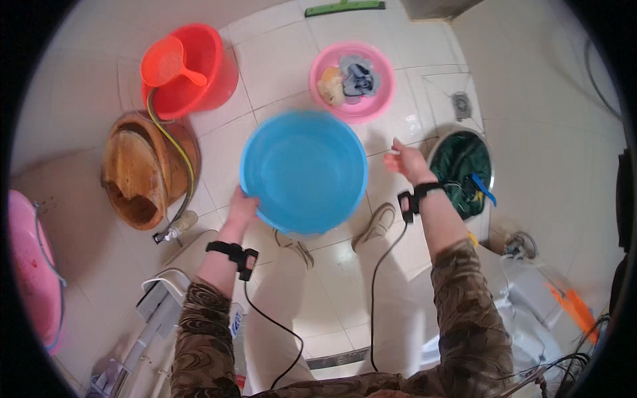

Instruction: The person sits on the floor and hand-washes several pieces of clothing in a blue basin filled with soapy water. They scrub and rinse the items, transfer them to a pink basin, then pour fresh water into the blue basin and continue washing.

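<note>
A blue plastic basin (303, 171), with nothing seen inside, is before me above the tiled floor. My left hand (244, 206) grips its lower left rim, the fingers partly hidden by the rim. To the right of the basin, my right hand (405, 161) is apart from it, fingers spread a little and holding nothing. Beyond the basin stands a pink basin (388, 94) with a wet grey-blue cloth (358, 77) and a beige cloth (332, 87) in it.
At the left are a red bucket (224, 74) with a red dipper (163, 62), a wooden bucket (132, 174) and a hose (179, 149). A bin with a dark green liner (463, 169) stands right, near a floor drain (462, 105). A green squeegee (344, 7) lies far ahead.
</note>
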`<state>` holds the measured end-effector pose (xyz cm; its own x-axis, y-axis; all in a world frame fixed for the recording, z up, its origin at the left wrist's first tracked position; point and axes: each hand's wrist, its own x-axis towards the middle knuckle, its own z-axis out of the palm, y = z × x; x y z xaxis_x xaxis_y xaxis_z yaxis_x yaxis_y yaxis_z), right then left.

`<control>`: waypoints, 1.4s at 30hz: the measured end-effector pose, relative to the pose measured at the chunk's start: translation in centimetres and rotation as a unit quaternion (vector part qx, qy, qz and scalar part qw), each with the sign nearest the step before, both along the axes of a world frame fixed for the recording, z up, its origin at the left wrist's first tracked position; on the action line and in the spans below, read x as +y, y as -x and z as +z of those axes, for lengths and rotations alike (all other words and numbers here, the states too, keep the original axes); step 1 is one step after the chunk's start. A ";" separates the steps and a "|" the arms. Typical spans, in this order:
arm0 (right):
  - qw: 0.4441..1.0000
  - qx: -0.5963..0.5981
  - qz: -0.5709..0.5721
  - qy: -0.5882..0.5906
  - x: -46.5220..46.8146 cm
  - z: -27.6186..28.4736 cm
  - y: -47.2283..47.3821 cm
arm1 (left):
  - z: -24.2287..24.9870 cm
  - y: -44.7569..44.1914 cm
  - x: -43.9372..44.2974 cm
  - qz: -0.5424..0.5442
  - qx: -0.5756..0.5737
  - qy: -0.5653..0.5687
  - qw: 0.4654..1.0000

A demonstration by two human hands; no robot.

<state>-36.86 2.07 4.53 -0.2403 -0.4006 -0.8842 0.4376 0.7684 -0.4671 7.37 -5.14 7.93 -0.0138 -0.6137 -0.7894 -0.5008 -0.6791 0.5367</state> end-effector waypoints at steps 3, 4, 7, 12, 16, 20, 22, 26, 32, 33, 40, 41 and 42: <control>0.996 -0.020 -0.047 0.067 -5.1 -8.0 -0.6 | -3.5 -2.3 -3.7 0.042 0.042 0.010 0.998; 0.997 -0.015 -0.060 0.050 -6.0 -10.2 -0.9 | -4.4 -3.1 -4.8 0.048 0.052 0.013 0.997; 0.993 -0.001 -0.071 0.096 -8.2 -16.0 -1.2 | -7.3 -5.7 -7.6 0.040 0.044 0.013 0.998; 0.955 -0.052 -0.155 0.248 -9.6 -19.9 -1.3 | -10.6 -7.9 -8.9 0.026 0.043 0.069 0.996; 0.955 0.108 -0.133 0.241 -9.9 -16.1 -1.0 | -10.9 -7.7 -8.2 0.066 0.021 0.089 0.994; 0.928 0.265 -0.051 0.256 -8.5 -9.4 -1.5 | -11.3 -7.3 -7.2 0.085 0.067 0.107 0.988; 0.903 0.321 -0.030 0.283 -7.8 -6.4 -2.1 | -12.2 -7.0 -7.1 0.072 0.097 0.108 0.987; 0.756 0.469 0.119 0.441 -8.1 -2.0 -5.5 | -14.3 -5.7 -7.9 0.070 0.159 0.088 0.981; 0.363 0.691 0.355 0.514 -11.3 3.3 -12.2 | -15.2 -4.1 -7.8 0.063 0.161 0.065 0.983; 0.335 0.687 0.377 0.524 -12.0 3.8 -13.0 | -15.3 -4.0 -7.7 0.064 0.159 0.057 0.984; 0.354 0.720 0.235 0.548 -13.1 4.1 -11.2 | -16.4 -4.8 -7.0 0.070 0.151 0.046 0.985; 0.459 0.683 0.181 0.538 -13.0 3.4 -9.6 | -16.5 -5.0 -7.0 0.069 0.140 0.047 0.987; 0.563 0.625 0.115 0.528 -12.8 2.4 -7.9 | -16.5 -5.1 -7.0 0.061 0.129 0.040 0.989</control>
